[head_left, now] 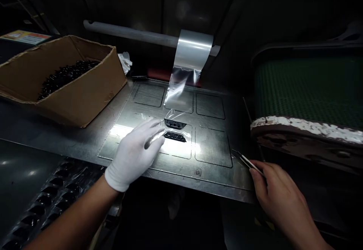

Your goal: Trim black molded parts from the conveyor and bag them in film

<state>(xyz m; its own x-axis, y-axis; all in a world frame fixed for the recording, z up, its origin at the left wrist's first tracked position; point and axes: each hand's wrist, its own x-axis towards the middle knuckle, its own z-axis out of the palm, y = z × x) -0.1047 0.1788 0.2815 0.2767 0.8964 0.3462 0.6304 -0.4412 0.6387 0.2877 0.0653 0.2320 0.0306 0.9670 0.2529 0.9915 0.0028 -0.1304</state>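
My left hand (136, 152), in a white glove, rests over the metal plate (212, 146) with thumb and fingers apart. Its fingertips reach the left ends of two small black plastic parts (175, 124), lying one above the other; whether they touch is hard to tell. Clear film (181, 85) hangs from a roll (195, 42) down to the plate, near the upper part. Bare and at the plate's right edge, my right hand (279, 189) is closed on a pair of tweezers (245, 160), their tips pointing left over the metal surface.
A cardboard box (93, 95) of small black pieces stands at the left. The film roll hangs on a grey bar (127, 31) at the back. On the right is a green conveyor belt (309, 87). Rows of black parts in clear film (51, 193) lie lower left.
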